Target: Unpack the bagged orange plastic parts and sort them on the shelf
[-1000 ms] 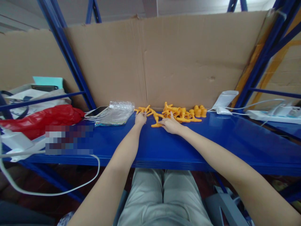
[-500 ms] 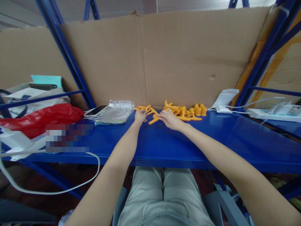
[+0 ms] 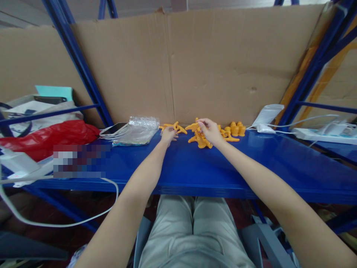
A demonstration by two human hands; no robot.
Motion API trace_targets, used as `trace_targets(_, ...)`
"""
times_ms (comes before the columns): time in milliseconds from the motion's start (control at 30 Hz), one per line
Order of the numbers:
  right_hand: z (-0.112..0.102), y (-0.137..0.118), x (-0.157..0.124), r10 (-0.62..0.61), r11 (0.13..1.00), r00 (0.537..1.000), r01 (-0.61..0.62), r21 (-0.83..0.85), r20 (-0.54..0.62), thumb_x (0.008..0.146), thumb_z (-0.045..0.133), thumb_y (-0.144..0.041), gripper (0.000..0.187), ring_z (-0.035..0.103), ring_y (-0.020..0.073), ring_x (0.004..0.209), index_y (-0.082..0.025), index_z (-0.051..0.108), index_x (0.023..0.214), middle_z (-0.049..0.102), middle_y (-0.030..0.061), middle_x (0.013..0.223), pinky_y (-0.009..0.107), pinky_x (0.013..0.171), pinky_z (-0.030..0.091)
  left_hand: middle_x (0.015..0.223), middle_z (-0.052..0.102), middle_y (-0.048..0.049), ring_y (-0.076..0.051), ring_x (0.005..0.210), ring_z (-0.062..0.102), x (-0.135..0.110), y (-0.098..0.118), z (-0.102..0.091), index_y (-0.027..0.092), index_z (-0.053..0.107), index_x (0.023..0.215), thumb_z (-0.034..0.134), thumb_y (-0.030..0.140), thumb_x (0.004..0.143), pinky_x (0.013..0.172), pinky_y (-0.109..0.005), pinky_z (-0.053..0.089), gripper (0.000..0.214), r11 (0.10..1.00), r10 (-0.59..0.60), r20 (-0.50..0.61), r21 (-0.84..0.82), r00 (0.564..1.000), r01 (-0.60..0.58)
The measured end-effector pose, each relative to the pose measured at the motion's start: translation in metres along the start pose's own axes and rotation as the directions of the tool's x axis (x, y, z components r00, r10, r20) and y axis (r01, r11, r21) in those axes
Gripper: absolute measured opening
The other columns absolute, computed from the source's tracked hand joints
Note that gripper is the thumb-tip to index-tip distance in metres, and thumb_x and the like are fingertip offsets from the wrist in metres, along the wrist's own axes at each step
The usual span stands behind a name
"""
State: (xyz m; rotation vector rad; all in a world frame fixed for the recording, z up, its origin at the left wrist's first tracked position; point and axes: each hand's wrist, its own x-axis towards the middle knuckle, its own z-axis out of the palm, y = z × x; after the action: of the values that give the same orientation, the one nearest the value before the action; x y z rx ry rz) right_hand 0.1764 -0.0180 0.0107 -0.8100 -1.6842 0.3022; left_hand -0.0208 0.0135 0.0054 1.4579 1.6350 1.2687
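On the blue shelf top, my right hand (image 3: 210, 131) pinches an orange-yellow branched plastic piece (image 3: 192, 127) between thumb and fingers, over a pile of similar parts. The near part of that pile (image 3: 203, 142) lies just below the hand. My left hand (image 3: 167, 134) is beside a smaller group of orange-yellow branched pieces (image 3: 180, 128), its fingers loosely bent and apart. Whether the left fingertips touch those pieces is too small to tell. Several orange-yellow cup-like parts (image 3: 238, 129) stand upright to the right of the pile.
A cardboard sheet (image 3: 217, 67) closes off the back. Left of my hands lie a bubble-wrap packet (image 3: 139, 130) and a red bag (image 3: 55, 137). To the right are a white packet (image 3: 267, 117), cables and a power strip (image 3: 323, 137). The blue shelf edge (image 3: 189, 190) runs above my lap.
My right hand has lifted up and slightly right, from the front of the pile to above it. A piece it held low now lies nearer the pile or is raised; I cannot tell which. The left hand has shifted slightly.
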Motion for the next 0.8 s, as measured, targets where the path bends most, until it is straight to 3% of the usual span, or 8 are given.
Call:
trace_targets(67, -0.001, 0.000, 0.000, 0.049, 0.998, 0.999, -0.048, 0.030, -0.017, 0.091, 0.052, -0.053, 0.038, 0.064, 0.0193, 0.084, -0.019, 0.066, 0.099, 0.068, 0.0074, 0.093, 0.033, 0.070, 0.054, 0.119, 0.070, -0.0138, -0.018, 0.094, 0.072, -0.004, 0.005, -0.001, 0.012, 0.061, 0.121, 0.053, 0.015, 0.094, 0.079, -0.026, 0.057, 0.028, 0.975, 0.203, -0.045, 0.105, 0.978, -0.198)
trace_targets(100, -0.002, -0.001, 0.000, 0.065, 0.997, 0.998, -0.064, 0.034, -0.024, 0.091, 0.053, -0.054, 0.038, 0.064, 0.0189, 0.083, -0.019, 0.065, 0.099, 0.068, 0.0070, 0.092, 0.032, 0.069, 0.053, 0.121, 0.069, -0.0144, -0.019, 0.102, 0.070, -0.008, 0.008, -0.001, 0.012, 0.063, 0.116, 0.054, 0.017, 0.094, 0.086, -0.027, 0.056, 0.025, 0.933, 0.335, -0.051, 0.157, 0.941, -0.324)
trace_targets(233, -0.003, -0.007, -0.001, 0.085, 0.996, 0.995, -0.085, 0.015, -0.043, 0.090, 0.055, -0.050, 0.032, 0.062, 0.0176, 0.084, -0.019, 0.063, 0.094, 0.066, 0.0053, 0.088, 0.030, 0.071, 0.051, 0.117, 0.070, -0.0113, -0.019, 0.112, 0.064, -0.028, 0.021, 0.004, 0.015, 0.065, 0.111, 0.048, 0.027, 0.098, 0.100, -0.032, 0.049, 0.025, 0.625, 0.754, 0.093, 0.203, 0.650, -0.754)
trace_targets(300, -0.004, -0.008, -0.001, 0.087, 0.996, 0.995, -0.087, 0.010, -0.040, 0.090, 0.055, -0.049, 0.030, 0.061, 0.0167, 0.082, -0.020, 0.061, 0.091, 0.065, 0.0044, 0.087, 0.030, 0.072, 0.050, 0.118, 0.070, -0.0110, -0.020, 0.112, 0.064, -0.038, 0.026, 0.009, 0.015, 0.064, 0.115, 0.046, 0.031, 0.098, 0.101, -0.035, 0.049, 0.029, 0.485, 0.837, 0.188, 0.181, 0.514, -0.856)
trace_targets(367, -0.004, -0.009, -0.001, 0.080, 0.997, 0.996, -0.079, 0.009, -0.039, 0.090, 0.055, -0.048, 0.029, 0.060, 0.0160, 0.081, -0.020, 0.060, 0.090, 0.065, 0.0039, 0.086, 0.030, 0.072, 0.049, 0.122, 0.068, -0.0128, -0.021, 0.114, 0.064, -0.044, 0.028, 0.015, 0.014, 0.061, 0.121, 0.049, 0.029, 0.096, 0.102, -0.037, 0.048, 0.031, 0.412, 0.862, 0.247, 0.168, 0.443, -0.895)
trace_targets(567, -0.006, -0.008, 0.000, 0.051, 0.999, 0.998, -0.051, -0.014, -0.047, 0.089, 0.056, -0.045, 0.025, 0.059, 0.0161, 0.082, -0.020, 0.057, 0.086, 0.065, 0.0041, 0.087, 0.032, 0.078, 0.049, 0.124, 0.066, -0.0126, -0.021, 0.111, 0.066, -0.045, 0.026, 0.017, 0.016, 0.052, 0.130, 0.058, 0.019, 0.090, 0.095, -0.035, 0.052, 0.040, 0.426, 0.828, 0.325, 0.166, 0.457, -0.889)
trace_targets(667, -0.006, -0.008, 0.001, 0.036, 0.999, 0.999, -0.036, -0.008, -0.039, 0.089, 0.056, -0.043, 0.024, 0.059, 0.0160, 0.081, -0.020, 0.057, 0.084, 0.065, 0.0037, 0.085, 0.033, 0.079, 0.049, 0.124, 0.065, -0.0117, -0.022, 0.115, 0.063, -0.045, 0.026, 0.014, 0.016, 0.053, 0.128, 0.065, 0.017, 0.085, 0.098, -0.036, 0.051, 0.044, 0.382, 0.825, 0.363, 0.206, 0.432, -0.901)
trace_targets(800, -0.008, -0.007, 0.003, 0.078, 0.997, 0.997, -0.077, 0.030, -0.023, 0.089, 0.056, -0.044, 0.025, 0.059, 0.0153, 0.075, -0.020, 0.057, 0.082, 0.063, 0.0017, 0.078, 0.031, 0.075, 0.050, 0.117, 0.066, -0.0092, -0.023, 0.112, 0.064, -0.047, 0.025, 0.016, 0.021, 0.054, 0.131, 0.058, 0.014, 0.088, 0.098, -0.040, 0.050, 0.043, 0.318, 0.813, 0.407, 0.290, 0.417, -0.903)
